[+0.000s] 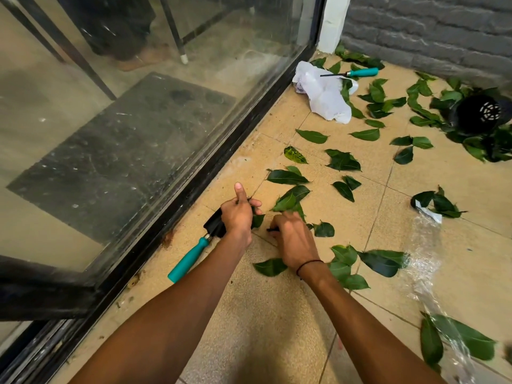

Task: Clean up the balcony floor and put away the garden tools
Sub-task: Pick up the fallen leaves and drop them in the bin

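The glass sliding door (138, 120) serves as the landmark, and the tiled balcony floor (277, 328) runs along its dark bottom track. The step in hand looks like leaf gathering, early on, since most of the green leaves (343, 162) lie loose from beside the door out to the grey brick wall (429, 31). I count more than thirty, too many overlapping to fix exactly.

Away from the door, near that wall, one black plastic pot (476, 113) lies tipped on its side among leaves. One white plastic bag (324, 92) lies crumpled just beside the door's far end. One sheet of clear plastic wrap (426, 259) stretches across the tiles well apart from the door.

Two teal-handled tools show: one trowel (194, 253) beside the door track, its black blade partly under the left hand, and one slim tool (357, 72) resting against the white bag.

The left hand (238, 214), nearest the door, is curled round a few leaves with the thumb raised. The right hand (293, 239), further from the door, pinches something small and dark at the fingertips; whether it is a stem or something else I cannot tell.

Next, I judge, the gathered leaves need a container, probably the bag, then the two tools want collecting
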